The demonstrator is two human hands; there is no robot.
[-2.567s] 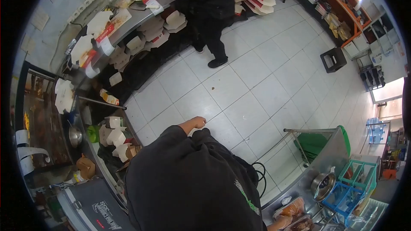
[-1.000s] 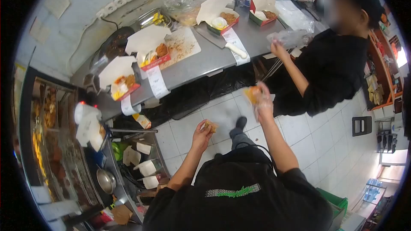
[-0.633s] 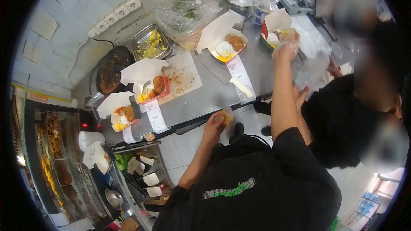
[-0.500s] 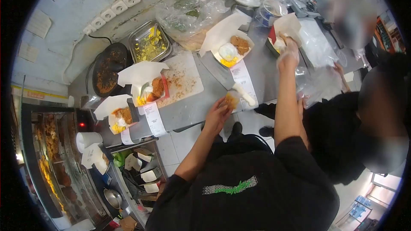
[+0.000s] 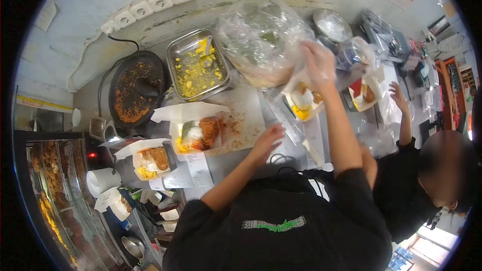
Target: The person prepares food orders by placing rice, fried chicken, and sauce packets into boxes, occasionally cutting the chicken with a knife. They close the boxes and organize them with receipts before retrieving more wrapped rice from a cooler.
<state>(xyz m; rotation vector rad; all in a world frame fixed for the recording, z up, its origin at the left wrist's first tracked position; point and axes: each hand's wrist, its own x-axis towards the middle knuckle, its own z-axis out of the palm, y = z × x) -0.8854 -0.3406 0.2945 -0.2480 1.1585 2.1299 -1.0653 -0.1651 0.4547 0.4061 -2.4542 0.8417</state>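
My left hand (image 5: 268, 144) is over the counter's front edge, its fingers apart and nothing visible in them. Just right of it lies a knife (image 5: 314, 153) with a pale handle. My right hand (image 5: 320, 65), in a clear plastic glove, is raised beside a big plastic bag of greens (image 5: 261, 35), fingers stretched out. Below that hand and partly hidden by the arm sits an open box (image 5: 302, 101) of rice, fried chicken and yellow food. To the left, another open box (image 5: 198, 135) holds rice, chicken, yellow food and a greenish piece.
A steel tray (image 5: 198, 65) of yellow food with a spoon and a dark stone mortar (image 5: 135, 90) stand at the back. More filled boxes are at left (image 5: 152, 163) and right (image 5: 364, 93). A co-worker's hand (image 5: 398, 95) reaches in at right. A glass food case (image 5: 60, 195) is at left.
My right hand has moved left from the right-hand box toward the bag of greens. The small yellowish packet has left my left hand. A greenish piece now shows in the left-middle box.
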